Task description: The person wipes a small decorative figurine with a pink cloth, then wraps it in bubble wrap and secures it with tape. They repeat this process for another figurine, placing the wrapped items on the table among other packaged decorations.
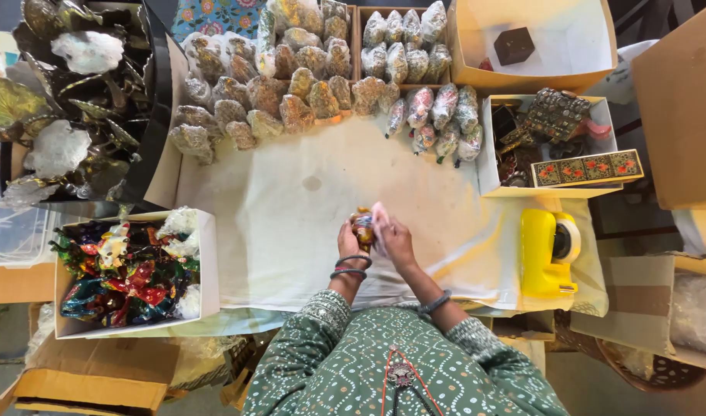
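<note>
Both hands meet near the middle of a cream cloth [291, 223] spread over the table: the left hand [350, 243] is curled around a small painted figurine [362, 225], and the right hand [395, 240] pinches a pale scrap of wrap [379, 216] against its top, so the figurine sits just above the wrists, touching both. At twelve o'clock from the hands lie rows of wrapped figurines [306, 77], lumpy bundles in shiny clear plastic, some spilling out of two shallow cartons. At nine o'clock a white box [206, 262] holds bright glossy figurines [122, 270] in red, blue and green with crumpled wrap among them. At ten o'clock a black bin [156, 92] is packed with brassy metal leaves and white padding. At three o'clock, on the cloth's edge, stands a yellow plastic tape dispenser [545, 250]. At one o'clock a white box [487, 154] contains dark ornate metalware, with a flat floral-painted box [588, 167] lying across its rim. Nothing stands between the hands and the cloth's bare, faintly stained middle.
</note>
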